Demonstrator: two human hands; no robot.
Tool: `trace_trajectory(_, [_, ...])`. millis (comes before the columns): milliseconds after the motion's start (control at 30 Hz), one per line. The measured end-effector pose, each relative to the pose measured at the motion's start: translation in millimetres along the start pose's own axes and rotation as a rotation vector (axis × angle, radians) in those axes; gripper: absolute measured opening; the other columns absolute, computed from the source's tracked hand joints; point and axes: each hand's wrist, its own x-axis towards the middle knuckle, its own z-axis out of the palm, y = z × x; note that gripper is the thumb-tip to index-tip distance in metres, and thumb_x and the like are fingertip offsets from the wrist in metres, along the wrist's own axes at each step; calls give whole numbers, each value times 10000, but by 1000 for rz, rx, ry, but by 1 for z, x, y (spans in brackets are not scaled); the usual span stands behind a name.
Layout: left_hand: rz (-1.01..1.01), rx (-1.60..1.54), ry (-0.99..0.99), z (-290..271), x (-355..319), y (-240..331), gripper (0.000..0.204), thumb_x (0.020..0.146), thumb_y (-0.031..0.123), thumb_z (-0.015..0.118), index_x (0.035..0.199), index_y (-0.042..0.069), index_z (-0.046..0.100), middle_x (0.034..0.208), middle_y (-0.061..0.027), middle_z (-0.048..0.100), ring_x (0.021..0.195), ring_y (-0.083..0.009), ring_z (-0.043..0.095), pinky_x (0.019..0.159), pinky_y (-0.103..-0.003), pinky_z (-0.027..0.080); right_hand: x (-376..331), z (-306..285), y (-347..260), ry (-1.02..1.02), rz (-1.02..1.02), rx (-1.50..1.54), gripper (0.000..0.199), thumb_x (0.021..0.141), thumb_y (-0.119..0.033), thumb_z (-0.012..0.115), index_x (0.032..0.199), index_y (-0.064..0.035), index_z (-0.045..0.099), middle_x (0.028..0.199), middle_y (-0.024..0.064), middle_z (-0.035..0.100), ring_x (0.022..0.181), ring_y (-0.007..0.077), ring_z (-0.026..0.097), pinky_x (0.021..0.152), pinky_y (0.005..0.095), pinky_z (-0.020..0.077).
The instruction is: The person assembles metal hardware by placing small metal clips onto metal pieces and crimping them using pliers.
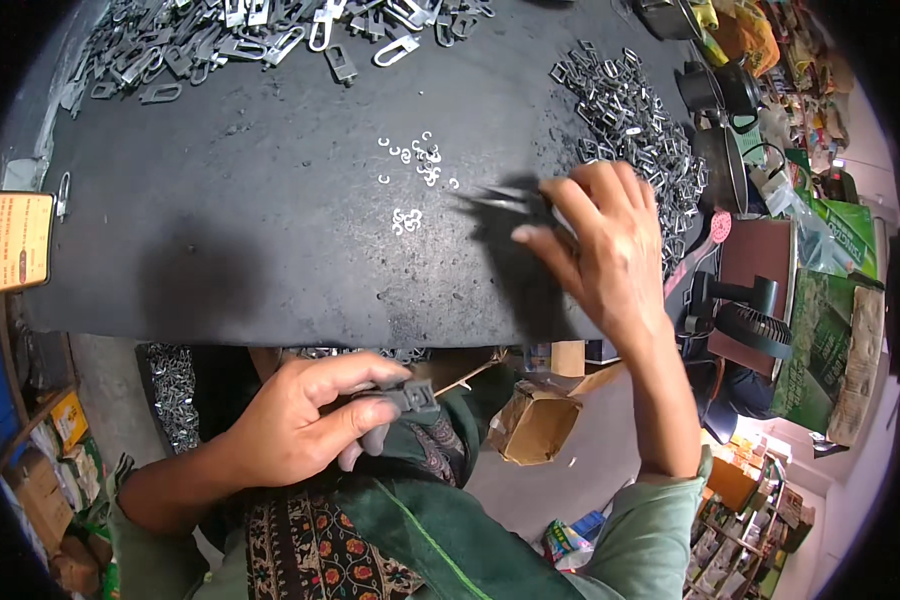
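Note:
My left hand (315,420) is in front of the table's near edge. Its thumb and fingers pinch a small dark grey slotted metal part (413,395). Over the right side of the dark table my right hand (610,235) grips a pointed metal tool (505,202), which looks like pliers or tweezers. Motion blurs the tool, and the fingers hide part of it. Its tips point left, toward small silver C-shaped clips (428,158) scattered at the middle of the table. A smaller cluster of the same clips (406,221) lies nearer to me.
Loose metal links and plates (240,45) are heaped along the far left. Another heap of small metal pieces (630,115) lies at the right. A lit phone (12,240) stands at the left edge. On the right is a black fan (755,325); below, an open cardboard box (540,428).

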Motion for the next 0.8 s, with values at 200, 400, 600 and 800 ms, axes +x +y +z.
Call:
trace_trajectory(200, [159, 50, 34, -1, 2, 4, 210, 927, 71, 607, 1118, -9, 641, 831, -45, 652, 724, -86, 590, 642, -230, 470, 33, 7, 27, 2, -252, -146, 300, 718, -313, 756, 864, -127, 573, 890, 50, 513, 902, 235, 533, 821, 382, 427])
trace_trajectory(400, [304, 340, 110, -5, 1, 7, 165, 872, 84, 674, 1015, 6, 699, 812, -54, 631, 801, -132, 575, 699, -283, 443, 47, 7, 31, -51, -334, -118, 279, 733, -299, 749, 870, -127, 577, 889, 40, 505, 892, 220, 528, 830, 370, 431])
trace_trajectory(600, [236, 269, 138, -7, -3, 6, 182, 840, 59, 694, 1005, -18, 693, 896, -84, 658, 805, -157, 605, 738, -285, 466, 52, 5, 28, -81, -358, -121, 277, 734, -299, 749, 870, -127, 578, 884, 37, 500, 885, 214, 524, 828, 363, 433])
trace_trajectory(800, [254, 231, 192, -7, -4, 6, 179, 848, 55, 698, 1010, -21, 688, 909, -86, 663, 814, -138, 614, 741, -272, 474, 55, 1, 24, -102, -376, -133, 280, 736, -307, 745, 851, -120, 571, 840, 36, 491, 860, 210, 529, 786, 355, 433])
